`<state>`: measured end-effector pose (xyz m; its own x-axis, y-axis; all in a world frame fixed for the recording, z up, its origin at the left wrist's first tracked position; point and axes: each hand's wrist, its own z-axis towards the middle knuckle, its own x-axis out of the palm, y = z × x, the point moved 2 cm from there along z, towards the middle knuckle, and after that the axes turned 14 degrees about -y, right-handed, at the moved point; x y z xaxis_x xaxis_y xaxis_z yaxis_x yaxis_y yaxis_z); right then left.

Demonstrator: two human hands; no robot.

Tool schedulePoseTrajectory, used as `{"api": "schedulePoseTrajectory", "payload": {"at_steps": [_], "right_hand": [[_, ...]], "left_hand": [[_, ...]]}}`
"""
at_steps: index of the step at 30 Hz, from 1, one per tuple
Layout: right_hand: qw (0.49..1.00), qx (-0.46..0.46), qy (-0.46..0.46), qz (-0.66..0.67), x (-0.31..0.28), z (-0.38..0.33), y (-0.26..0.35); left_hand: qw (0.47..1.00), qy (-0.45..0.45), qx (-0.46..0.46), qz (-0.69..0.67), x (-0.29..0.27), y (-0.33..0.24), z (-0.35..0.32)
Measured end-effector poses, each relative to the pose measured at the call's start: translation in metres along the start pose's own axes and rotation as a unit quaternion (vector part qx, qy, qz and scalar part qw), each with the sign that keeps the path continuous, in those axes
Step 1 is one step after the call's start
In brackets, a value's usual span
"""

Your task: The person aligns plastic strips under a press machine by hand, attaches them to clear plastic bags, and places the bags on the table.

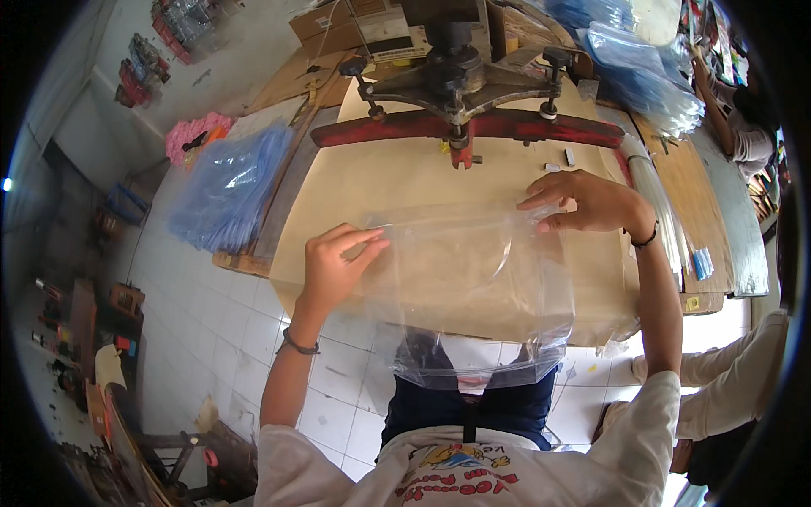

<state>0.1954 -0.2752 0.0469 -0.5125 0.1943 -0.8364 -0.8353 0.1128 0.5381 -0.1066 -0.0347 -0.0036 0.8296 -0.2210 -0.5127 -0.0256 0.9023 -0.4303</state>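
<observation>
A clear plastic sheet (473, 287), perhaps a flat bag, hangs over the near edge of the paper-covered table (325, 194) and down over my lap. My left hand (338, 260) pinches its far left corner between thumb and fingertips. At the far right corner, my right hand (591, 203) grips the sheet, with its thumb below the bent fingers. Just beyond the sheet stands a press-like machine (460, 93) with a long red bar (380, 127) and a small red jaw at its middle. Two small metal pieces (569, 158) lie on the paper near my right hand.
Bluish plastic sheets (228, 186) are stacked at the left, near a pink bundle (194, 135). More plastic (634, 68) lies at the back right. A bundle of pale strips (659, 203) runs along the right side. Another person's arm (714, 101) shows at upper right, and someone's legs (718, 372) at right.
</observation>
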Motion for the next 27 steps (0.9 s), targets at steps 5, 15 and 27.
{"api": "schedulePoseTrajectory", "payload": {"at_steps": [5,15,27], "right_hand": [[0.998,0.021,-0.032,0.051,0.005,0.005,0.000],[0.997,0.002,-0.058,-0.041,-0.003,0.004,0.002],[0.995,0.059,-0.061,-0.053,0.018,0.005,-0.009]], "left_hand": [[0.993,-0.017,-0.107,-0.050,0.002,0.006,0.012],[0.986,0.089,0.020,0.139,-0.001,0.004,-0.003],[0.940,0.194,0.046,0.278,-0.006,-0.010,-0.028]]}}
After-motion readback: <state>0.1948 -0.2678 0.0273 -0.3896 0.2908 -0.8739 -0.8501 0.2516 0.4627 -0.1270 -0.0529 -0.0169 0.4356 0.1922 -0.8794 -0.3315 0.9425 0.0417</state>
